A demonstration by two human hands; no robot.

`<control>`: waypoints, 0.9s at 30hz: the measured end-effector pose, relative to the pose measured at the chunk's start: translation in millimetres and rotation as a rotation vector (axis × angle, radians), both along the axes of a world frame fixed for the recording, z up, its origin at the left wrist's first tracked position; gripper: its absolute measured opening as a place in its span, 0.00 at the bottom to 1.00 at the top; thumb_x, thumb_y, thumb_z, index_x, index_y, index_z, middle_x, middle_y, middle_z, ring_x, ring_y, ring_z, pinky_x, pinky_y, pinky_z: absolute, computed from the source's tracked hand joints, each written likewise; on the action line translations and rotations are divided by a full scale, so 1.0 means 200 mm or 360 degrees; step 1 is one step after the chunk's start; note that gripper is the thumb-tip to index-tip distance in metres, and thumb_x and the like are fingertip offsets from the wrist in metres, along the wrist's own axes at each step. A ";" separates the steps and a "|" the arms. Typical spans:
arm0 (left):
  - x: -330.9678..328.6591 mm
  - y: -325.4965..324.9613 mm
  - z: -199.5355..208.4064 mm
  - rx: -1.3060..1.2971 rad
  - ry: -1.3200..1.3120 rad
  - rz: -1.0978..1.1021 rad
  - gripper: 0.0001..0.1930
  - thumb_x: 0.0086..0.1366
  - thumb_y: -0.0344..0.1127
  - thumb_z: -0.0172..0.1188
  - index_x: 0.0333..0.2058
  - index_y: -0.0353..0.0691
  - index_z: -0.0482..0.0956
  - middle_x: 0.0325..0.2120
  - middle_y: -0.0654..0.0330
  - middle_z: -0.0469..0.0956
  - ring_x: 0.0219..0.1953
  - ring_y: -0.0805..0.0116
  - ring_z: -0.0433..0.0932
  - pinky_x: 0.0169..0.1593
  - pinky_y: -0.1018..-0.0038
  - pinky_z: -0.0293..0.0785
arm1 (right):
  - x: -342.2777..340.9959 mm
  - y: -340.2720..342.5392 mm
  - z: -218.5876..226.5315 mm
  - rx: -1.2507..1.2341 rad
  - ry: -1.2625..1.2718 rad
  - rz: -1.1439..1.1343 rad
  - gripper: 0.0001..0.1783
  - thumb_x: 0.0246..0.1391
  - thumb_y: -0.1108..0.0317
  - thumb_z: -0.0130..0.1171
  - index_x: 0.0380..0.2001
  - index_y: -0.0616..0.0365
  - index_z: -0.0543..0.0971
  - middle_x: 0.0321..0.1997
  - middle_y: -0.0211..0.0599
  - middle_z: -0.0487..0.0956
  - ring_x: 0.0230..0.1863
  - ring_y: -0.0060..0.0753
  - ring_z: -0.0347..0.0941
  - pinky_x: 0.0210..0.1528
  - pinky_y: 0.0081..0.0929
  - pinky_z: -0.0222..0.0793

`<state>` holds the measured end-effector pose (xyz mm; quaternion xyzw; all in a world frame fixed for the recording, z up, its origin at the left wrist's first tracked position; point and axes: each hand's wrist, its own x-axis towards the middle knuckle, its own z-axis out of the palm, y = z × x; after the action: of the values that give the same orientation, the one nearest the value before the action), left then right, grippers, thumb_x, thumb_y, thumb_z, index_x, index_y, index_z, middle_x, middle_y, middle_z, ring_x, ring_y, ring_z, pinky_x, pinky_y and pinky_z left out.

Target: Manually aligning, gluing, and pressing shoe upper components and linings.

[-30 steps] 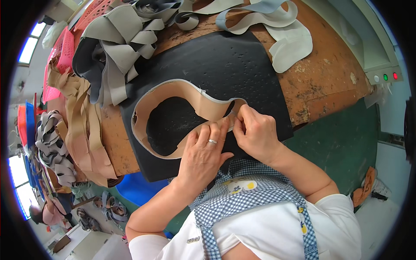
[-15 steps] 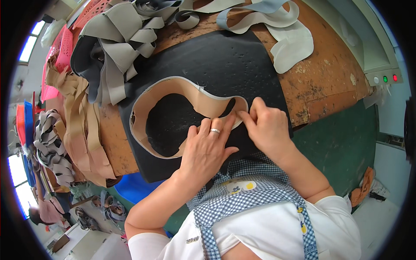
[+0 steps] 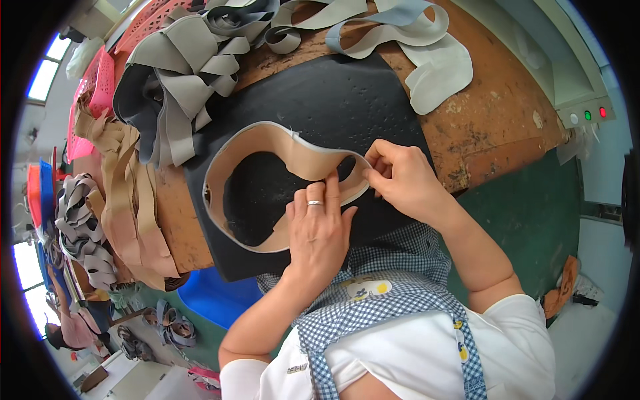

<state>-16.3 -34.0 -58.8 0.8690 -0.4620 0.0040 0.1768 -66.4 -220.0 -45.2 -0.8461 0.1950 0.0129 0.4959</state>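
Observation:
A looped tan leather-like band (image 3: pixel 310 161) with a pale edge stands on a black pitted mat (image 3: pixel 320 93). It makes a wide loop at the left and a narrow one at the right. My left hand (image 3: pixel 319 230), a ring on one finger, rests with fingers stretched over the near side of the band, thumb apart. At the right end of the narrow loop, the thumb and fingers of my right hand (image 3: pixel 407 180) pinch the band's edge. Part of the near side is hidden beneath my left hand.
Grey strips (image 3: pixel 183 87) are heaped at the back left, with tan strips (image 3: pixel 127 193) hanging over the worn wooden table (image 3: pixel 493 133). Pale strips (image 3: pixel 440 73) lie at the back. A machine panel with buttons (image 3: pixel 588 115) stands at the right, a blue container (image 3: pixel 220 297) below.
My left hand's fingers have spread and straightened on the band. My right hand has shifted slightly left with the band's end, its grip now at the outer edge.

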 end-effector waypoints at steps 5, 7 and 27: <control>-0.05 0.06 0.02 -0.0330 0.0116 -0.0052 0.22 0.50 0.25 0.65 0.47 0.29 0.77 0.43 0.52 0.75 0.46 0.56 0.74 0.47 0.63 0.70 | -0.07 0.09 0.04 0.1161 0.0298 -0.0121 0.08 0.63 0.72 0.57 0.36 0.65 0.70 0.23 0.37 0.80 0.20 0.23 0.77 0.22 0.19 0.75; -0.06 0.09 0.00 -0.0308 0.0108 -0.0104 0.20 0.47 0.24 0.62 0.43 0.29 0.80 0.42 0.54 0.76 0.45 0.58 0.75 0.45 0.65 0.71 | -0.11 0.15 0.06 0.0567 0.0344 -0.0056 0.08 0.60 0.74 0.60 0.34 0.64 0.70 0.20 0.37 0.79 0.17 0.27 0.77 0.21 0.22 0.76; -0.02 0.14 -0.02 -0.0385 -0.0092 -0.0317 0.18 0.44 0.26 0.62 0.38 0.31 0.83 0.38 0.57 0.80 0.35 0.63 0.80 0.35 0.72 0.79 | -0.23 0.08 -0.09 -0.1474 -0.1135 0.0879 0.13 0.39 0.70 0.61 0.31 0.64 0.85 0.36 0.38 0.82 0.43 0.35 0.79 0.51 0.36 0.72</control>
<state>-20.2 -5.5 -63.0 0.7908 -0.5470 0.0670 0.2664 -112.7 -203.7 -62.6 -0.9438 -0.2213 -0.2274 0.0923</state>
